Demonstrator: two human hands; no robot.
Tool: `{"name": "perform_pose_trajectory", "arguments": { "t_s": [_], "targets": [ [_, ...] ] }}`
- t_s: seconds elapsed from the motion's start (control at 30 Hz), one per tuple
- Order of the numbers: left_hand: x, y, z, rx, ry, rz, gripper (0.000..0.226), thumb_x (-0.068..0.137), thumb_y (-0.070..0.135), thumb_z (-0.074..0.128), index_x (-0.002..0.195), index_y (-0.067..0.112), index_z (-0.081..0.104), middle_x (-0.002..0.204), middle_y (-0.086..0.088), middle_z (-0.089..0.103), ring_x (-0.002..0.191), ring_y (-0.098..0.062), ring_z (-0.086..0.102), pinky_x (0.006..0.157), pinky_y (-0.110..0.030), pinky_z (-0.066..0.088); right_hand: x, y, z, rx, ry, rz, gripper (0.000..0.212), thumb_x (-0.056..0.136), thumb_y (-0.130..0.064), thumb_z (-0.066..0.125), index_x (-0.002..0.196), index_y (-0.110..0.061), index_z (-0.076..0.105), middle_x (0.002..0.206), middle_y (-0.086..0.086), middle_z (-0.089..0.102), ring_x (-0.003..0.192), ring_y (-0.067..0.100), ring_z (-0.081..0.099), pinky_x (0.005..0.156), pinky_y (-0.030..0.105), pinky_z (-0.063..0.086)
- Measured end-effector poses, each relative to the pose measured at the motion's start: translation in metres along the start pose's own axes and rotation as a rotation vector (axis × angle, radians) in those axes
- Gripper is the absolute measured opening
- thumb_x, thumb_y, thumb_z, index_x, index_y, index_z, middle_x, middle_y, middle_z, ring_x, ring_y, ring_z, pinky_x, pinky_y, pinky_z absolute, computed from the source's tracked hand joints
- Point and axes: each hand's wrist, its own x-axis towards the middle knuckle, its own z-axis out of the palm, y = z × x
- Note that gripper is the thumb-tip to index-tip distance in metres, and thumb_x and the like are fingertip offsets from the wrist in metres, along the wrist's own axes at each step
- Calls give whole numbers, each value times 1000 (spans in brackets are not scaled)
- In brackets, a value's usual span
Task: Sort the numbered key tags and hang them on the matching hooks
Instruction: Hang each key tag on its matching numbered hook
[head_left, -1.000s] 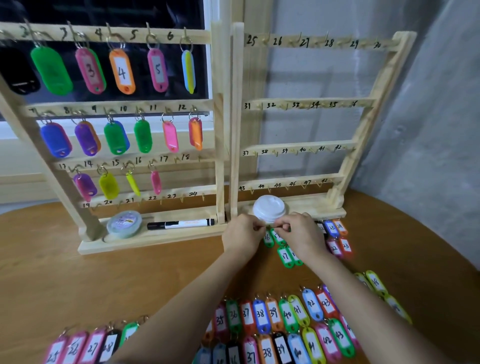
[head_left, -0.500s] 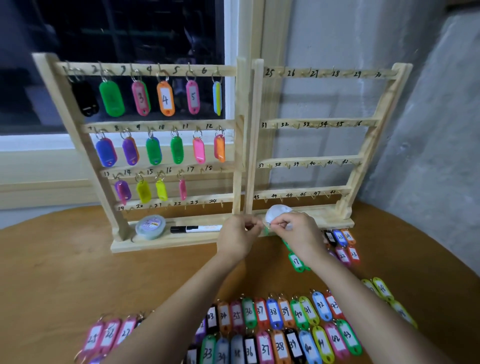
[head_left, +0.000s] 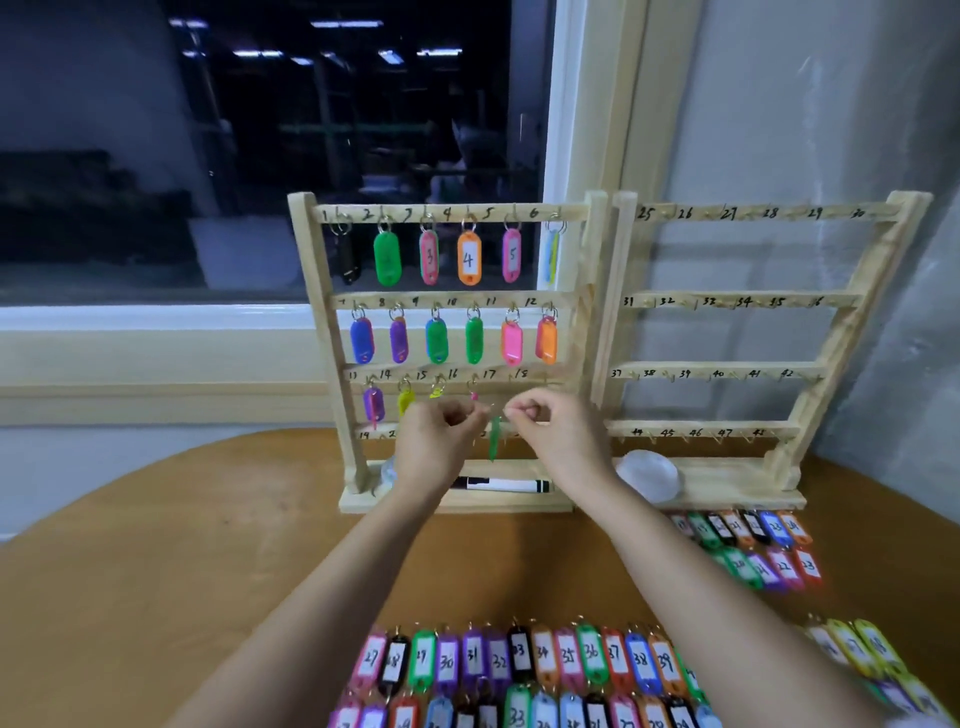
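Observation:
Two wooden hook racks stand side by side on the table. The left rack (head_left: 582, 301) carries coloured tags on hooks 1 to 16; the right rack (head_left: 831, 301), numbered 25 to 48, is bare. My left hand (head_left: 441, 431) and my right hand (head_left: 550, 426) are raised in front of the left rack's third row, under the numbers 17 and 18. Between them hangs a green key tag (head_left: 495, 439), edge-on. Both hands pinch at its ring, which is too small and blurred to see clearly.
Rows of numbered tags (head_left: 519, 660) lie at the near table edge, and a smaller group (head_left: 753, 545) lies by the right rack's base. A black-capped marker (head_left: 501, 485) and a white lid (head_left: 649, 475) rest on the rack bases. A dark window is behind.
Both hands rose from the table by the white lid up to the left rack's third row, carrying the green tag. The camera tilted up and back.

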Motion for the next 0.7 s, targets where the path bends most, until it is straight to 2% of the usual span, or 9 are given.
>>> {"name": "perform_pose_trajectory", "arguments": {
  "t_s": [0.07, 0.17, 0.33, 0.57, 0.63, 0.7],
  "targets": [
    [7, 2, -7, -19, 31, -23, 27, 86, 26, 71, 66, 8, 71, 57, -16, 59, 53, -14, 39, 55, -28, 31, 7, -10, 7, -20, 17, -25, 8, 86, -24, 66, 82, -26, 73, 76, -13, 61, 78, 11, 58, 61, 26, 46],
    [18, 5, -14, -30, 91, -35, 17, 84, 24, 73, 67, 22, 71, 55, -9, 60, 51, -11, 40, 54, -27, 32, 18, -19, 14, -41, 46, -35, 9, 85, -24, 66, 80, -27, 72, 75, -10, 59, 80, 15, 57, 61, 30, 47],
    [31, 7, -13, 41, 119, -28, 14, 85, 24, 70, 79, 14, 76, 47, 7, 51, 43, -4, 37, 50, -24, 31, 30, -25, 20, -141, 75, -34, 11, 88, -27, 64, 81, -25, 73, 74, -13, 53, 86, 14, 55, 58, 26, 36],
    [35, 2, -7, 152, 125, -29, 14, 85, 25, 70, 81, 12, 75, 52, 10, 50, 48, -6, 42, 50, -23, 29, 29, -29, 20, -352, 90, -108, 16, 92, -27, 59, 83, -27, 73, 84, -11, 60, 92, 16, 49, 66, 27, 32],
    [32, 1, -7, 173, 111, -17, 12, 84, 26, 71, 81, 16, 75, 52, 9, 50, 49, -6, 43, 51, -24, 30, 27, -27, 17, -374, 79, -140, 15, 92, -27, 60, 90, -27, 75, 90, -7, 65, 96, 19, 51, 69, 28, 35],
    [27, 0, -8, 183, 89, -17, 8, 84, 28, 71, 79, 24, 75, 51, 8, 50, 48, -8, 42, 51, -24, 30, 22, -23, 13, -362, 64, -155, 14, 91, -28, 63, 99, -27, 74, 95, -5, 66, 104, 20, 51, 78, 30, 42]
  ]
}}
